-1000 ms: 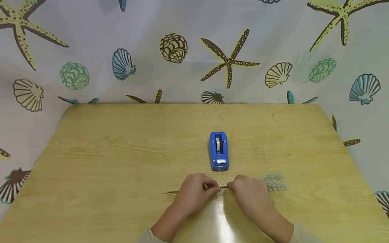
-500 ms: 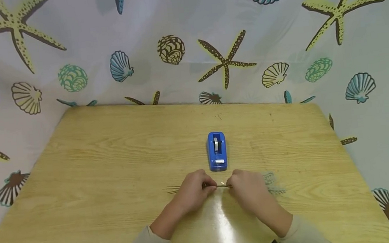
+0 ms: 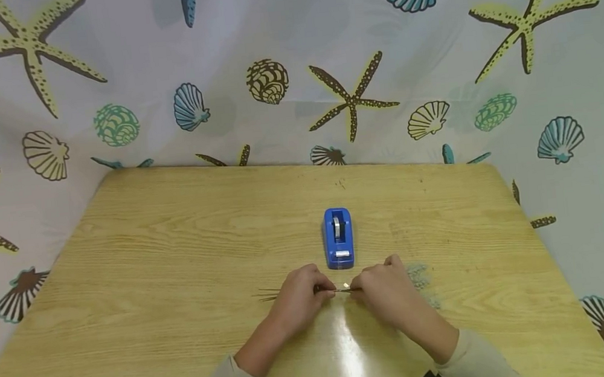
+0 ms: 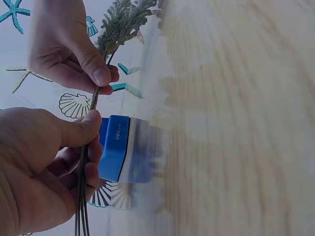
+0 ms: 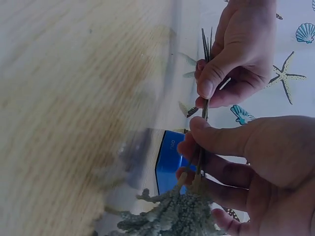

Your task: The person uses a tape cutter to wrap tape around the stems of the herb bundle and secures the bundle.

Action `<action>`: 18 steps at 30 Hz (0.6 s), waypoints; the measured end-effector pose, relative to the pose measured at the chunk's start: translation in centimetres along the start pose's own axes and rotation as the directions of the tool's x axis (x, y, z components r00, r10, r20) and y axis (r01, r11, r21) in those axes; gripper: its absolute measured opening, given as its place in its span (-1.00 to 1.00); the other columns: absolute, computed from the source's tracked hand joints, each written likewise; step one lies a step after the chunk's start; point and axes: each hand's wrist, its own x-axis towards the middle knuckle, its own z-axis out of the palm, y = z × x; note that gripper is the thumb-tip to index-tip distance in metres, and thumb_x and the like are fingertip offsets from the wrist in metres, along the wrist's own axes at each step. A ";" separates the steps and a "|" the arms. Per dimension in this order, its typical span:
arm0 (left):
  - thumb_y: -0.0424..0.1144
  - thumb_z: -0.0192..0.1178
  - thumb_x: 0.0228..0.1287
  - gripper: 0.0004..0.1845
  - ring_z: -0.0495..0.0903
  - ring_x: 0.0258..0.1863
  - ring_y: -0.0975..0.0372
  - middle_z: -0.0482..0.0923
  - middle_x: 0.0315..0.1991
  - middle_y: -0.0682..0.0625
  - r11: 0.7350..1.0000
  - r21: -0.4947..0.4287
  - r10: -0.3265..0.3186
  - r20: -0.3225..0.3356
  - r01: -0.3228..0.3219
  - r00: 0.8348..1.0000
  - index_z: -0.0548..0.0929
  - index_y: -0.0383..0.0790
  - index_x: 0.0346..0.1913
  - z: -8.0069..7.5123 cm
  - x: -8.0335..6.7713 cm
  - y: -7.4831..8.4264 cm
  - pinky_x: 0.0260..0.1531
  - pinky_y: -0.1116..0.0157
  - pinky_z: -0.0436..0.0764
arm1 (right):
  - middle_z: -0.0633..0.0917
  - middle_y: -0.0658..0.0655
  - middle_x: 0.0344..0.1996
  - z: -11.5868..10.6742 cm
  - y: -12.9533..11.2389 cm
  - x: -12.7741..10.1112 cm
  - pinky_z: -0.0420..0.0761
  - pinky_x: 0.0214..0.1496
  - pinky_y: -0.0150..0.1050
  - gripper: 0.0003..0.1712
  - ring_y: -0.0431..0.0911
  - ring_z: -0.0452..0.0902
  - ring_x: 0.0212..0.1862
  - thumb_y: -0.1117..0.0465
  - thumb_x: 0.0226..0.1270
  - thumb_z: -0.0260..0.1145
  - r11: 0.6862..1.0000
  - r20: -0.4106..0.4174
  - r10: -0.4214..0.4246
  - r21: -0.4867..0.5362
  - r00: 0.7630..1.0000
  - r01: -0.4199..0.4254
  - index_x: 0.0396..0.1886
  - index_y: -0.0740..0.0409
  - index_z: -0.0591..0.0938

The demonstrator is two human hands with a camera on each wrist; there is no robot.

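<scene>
A: What is the biggest thing here?

B: A pale curtain printed with starfish and seashells point(image 3: 289, 50), hanging behind and around a light wooden table with visible grain point(image 3: 152, 276).

A: And on the table?

B: A small blue plastic tape dispenser point(image 3: 339, 238) stands near the middle, just beyond the hands.

A: What are the hands doing?

B: The left hand point(image 3: 301, 295) has its thumb and curled fingers pinched round the bare end of a thin bundle of dark stems topped with grey-green fuzzy sprigs point(image 4: 88, 147). The right hand point(image 3: 379, 287) pinches the same bundle just beside it, thumb against forefinger, nearer the sprigs.

A: Where does the bundle lie?

B: Level between the two hands, low above the table's near edge, in front of the dispenser. The stem tips stick out to the left, the sprigs to the right.
</scene>
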 end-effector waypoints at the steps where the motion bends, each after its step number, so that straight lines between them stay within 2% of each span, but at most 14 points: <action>1: -0.38 0.37 0.22 -0.96 0.49 -0.42 0.33 0.53 -0.44 0.09 1.000 -0.001 -0.005 -0.001 0.005 1.000 0.81 -0.22 -0.32 0.0 0.0 0.0 -0.40 0.45 0.53 | 0.81 -0.10 -0.43 0.1 0.0 0.0 0.38 -0.10 -0.05 -0.92 -0.18 0.66 -0.41 0.05 0.22 0.47 1.000 -0.011 0.003 0.006 1.000 -0.003 -0.37 -0.11 0.82; 6: -0.37 0.36 0.23 -0.96 0.48 -0.41 0.32 0.51 -0.43 0.08 1.000 0.003 -0.030 0.018 0.030 0.999 0.75 -0.17 -0.35 0.1 0.0 0.0 -0.40 0.43 0.52 | 0.77 -0.12 -0.50 0.2 0.2 0.1 0.41 -0.16 -0.10 -0.94 -0.19 0.65 -0.43 0.06 0.12 0.53 1.000 -0.065 0.001 0.029 0.998 0.000 -0.46 -0.11 0.81; 9: -0.33 0.32 0.29 -0.98 0.54 -0.37 0.29 0.60 -0.37 0.06 1.000 -0.002 -0.025 0.081 0.025 0.996 0.73 -0.19 -0.31 0.0 0.2 -0.1 -0.33 0.38 0.57 | 0.76 -0.12 -0.52 0.3 0.3 0.1 0.43 -0.18 -0.12 -0.94 -0.19 0.64 -0.45 0.08 0.11 0.54 1.000 -0.087 -0.010 0.026 0.996 0.012 -0.49 -0.11 0.80; 13: -0.29 0.22 0.40 -0.87 0.61 -0.32 0.27 0.72 -0.29 0.00 1.000 0.001 0.010 0.166 -0.010 0.986 0.75 -0.25 -0.19 -0.3 0.6 -0.4 -0.22 0.29 0.63 | 0.74 -0.13 -0.53 0.6 0.5 0.0 0.45 -0.20 -0.16 -0.95 -0.21 0.64 -0.44 0.10 0.11 0.55 1.000 -0.132 -0.029 -0.010 0.991 0.028 -0.48 -0.11 0.81; 16: -0.28 0.19 0.43 -0.83 0.57 -0.39 0.30 0.71 -0.35 0.01 1.000 0.017 0.018 0.175 -0.022 0.984 0.78 -0.25 -0.18 -0.3 0.7 -0.4 -0.28 0.31 0.59 | 0.72 -0.13 -0.52 0.8 0.5 0.0 0.44 -0.23 -0.19 -0.95 -0.22 0.63 -0.43 0.10 0.12 0.54 0.999 -0.161 -0.046 -0.025 0.986 0.042 -0.48 -0.11 0.81; 18: -0.28 0.20 0.42 -0.83 0.53 -0.43 0.31 0.70 -0.38 0.03 1.000 0.020 0.011 0.167 -0.014 0.986 0.79 -0.24 -0.20 -0.2 0.7 -0.4 -0.33 0.33 0.56 | 0.71 -0.13 -0.51 0.8 0.6 0.0 0.42 -0.24 -0.20 -0.96 -0.21 0.62 -0.42 0.10 0.15 0.53 0.999 -0.150 -0.050 -0.021 0.987 0.048 -0.45 -0.09 0.81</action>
